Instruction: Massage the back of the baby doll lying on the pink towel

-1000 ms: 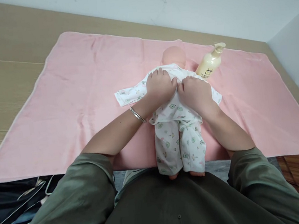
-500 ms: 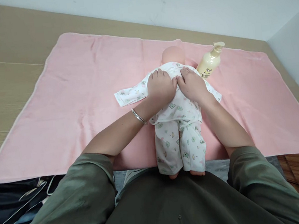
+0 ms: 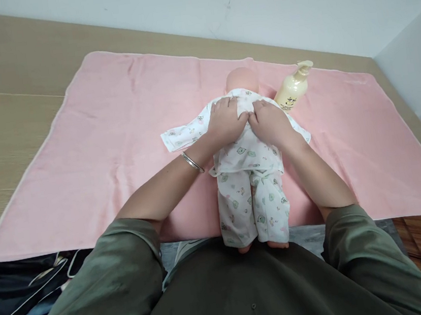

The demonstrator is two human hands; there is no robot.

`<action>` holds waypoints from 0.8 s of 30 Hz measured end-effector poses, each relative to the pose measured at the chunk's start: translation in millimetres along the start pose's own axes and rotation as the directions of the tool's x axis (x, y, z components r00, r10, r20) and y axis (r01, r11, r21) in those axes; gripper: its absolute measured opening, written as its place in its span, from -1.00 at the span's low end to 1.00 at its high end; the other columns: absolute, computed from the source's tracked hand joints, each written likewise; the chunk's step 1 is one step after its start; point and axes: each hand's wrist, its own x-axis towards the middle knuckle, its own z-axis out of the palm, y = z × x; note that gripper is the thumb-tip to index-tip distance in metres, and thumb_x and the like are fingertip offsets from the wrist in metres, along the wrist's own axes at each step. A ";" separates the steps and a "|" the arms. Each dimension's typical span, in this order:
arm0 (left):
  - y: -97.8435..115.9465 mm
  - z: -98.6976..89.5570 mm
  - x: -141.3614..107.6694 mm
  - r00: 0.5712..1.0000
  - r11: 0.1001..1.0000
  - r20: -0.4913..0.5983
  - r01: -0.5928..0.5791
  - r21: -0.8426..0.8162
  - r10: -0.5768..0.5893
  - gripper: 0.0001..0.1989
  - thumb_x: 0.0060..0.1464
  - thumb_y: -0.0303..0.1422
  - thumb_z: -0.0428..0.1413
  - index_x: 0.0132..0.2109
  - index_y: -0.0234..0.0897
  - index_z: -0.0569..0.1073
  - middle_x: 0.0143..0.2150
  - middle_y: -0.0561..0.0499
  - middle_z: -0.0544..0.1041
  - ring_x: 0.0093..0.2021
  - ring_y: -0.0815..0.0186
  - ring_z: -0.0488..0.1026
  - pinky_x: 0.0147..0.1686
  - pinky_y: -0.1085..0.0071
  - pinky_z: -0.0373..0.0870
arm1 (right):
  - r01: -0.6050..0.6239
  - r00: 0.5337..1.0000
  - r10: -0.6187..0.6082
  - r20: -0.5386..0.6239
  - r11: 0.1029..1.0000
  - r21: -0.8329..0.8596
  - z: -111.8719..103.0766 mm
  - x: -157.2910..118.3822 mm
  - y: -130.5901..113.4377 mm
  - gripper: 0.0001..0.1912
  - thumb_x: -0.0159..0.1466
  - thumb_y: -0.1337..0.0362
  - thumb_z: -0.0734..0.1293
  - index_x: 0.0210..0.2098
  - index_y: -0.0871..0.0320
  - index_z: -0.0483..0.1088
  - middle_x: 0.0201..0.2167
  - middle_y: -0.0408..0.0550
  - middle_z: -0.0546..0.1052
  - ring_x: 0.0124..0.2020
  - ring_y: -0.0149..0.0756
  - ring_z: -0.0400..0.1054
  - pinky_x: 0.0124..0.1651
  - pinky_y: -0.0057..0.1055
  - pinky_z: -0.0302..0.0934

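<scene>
A baby doll [image 3: 249,158] in white patterned clothes lies on a pink blanket [image 3: 150,103], its bald head away from me and its feet at the near edge. No facial features show. My left hand [image 3: 227,120] lies flat on the left side of the doll's upper body, with a silver bangle on the wrist. On the right side of the upper body rests my right hand [image 3: 270,121], palm down. The thumbs nearly meet at the middle. Both hands hide part of the printed top.
A pale yellow pump bottle [image 3: 292,88] leans at the doll's right shoulder area on the blanket. Beneath the blanket is a wooden table [image 3: 9,113], with a white wall behind. Dark items [image 3: 23,288] lie below the table's edge at the lower left.
Both hands have shifted very slightly on the doll's upper body, and my left hand's fingers look flatter. The view has also moved a little.
</scene>
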 end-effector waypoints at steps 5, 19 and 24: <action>-5.7 -3.1 3.2 0.999 1.000 0.051 0.009 -0.018 -0.008 -0.55 0.23 -0.26 -0.08 0.18 -0.40 0.34 0.16 -0.27 0.40 0.21 -0.02 0.31 0.27 0.07 0.24 | -0.010 1.000 0.010 0.009 0.996 -0.093 -10.3 -14.1 -17.4 -0.65 0.36 0.34 0.03 -0.19 0.30 0.42 -0.18 0.29 0.54 -0.11 0.07 0.44 -0.07 -0.13 0.28; 16.1 -8.5 -15.8 0.999 0.990 0.004 -0.039 0.134 0.039 -0.65 0.22 -0.43 -0.14 0.04 -0.48 0.40 0.09 -0.35 0.45 0.14 -0.06 0.36 0.16 0.05 0.33 | -0.036 0.998 0.037 -0.056 0.999 0.016 3.7 3.0 -2.1 -0.55 0.42 0.29 -0.01 0.04 0.42 0.35 0.04 0.33 0.50 0.12 0.07 0.35 0.16 -0.11 0.21; -1.7 -12.0 2.2 0.999 0.999 0.032 -0.014 0.030 0.013 -0.67 0.21 -0.37 -0.14 -0.02 -0.42 0.42 0.03 -0.29 0.50 0.06 0.01 0.41 0.16 0.09 0.35 | -0.083 0.996 0.084 0.009 0.995 -0.054 -9.9 -12.3 -20.0 -0.63 0.40 0.27 0.05 -0.13 0.33 0.43 -0.16 0.28 0.55 -0.07 0.05 0.45 -0.04 -0.17 0.31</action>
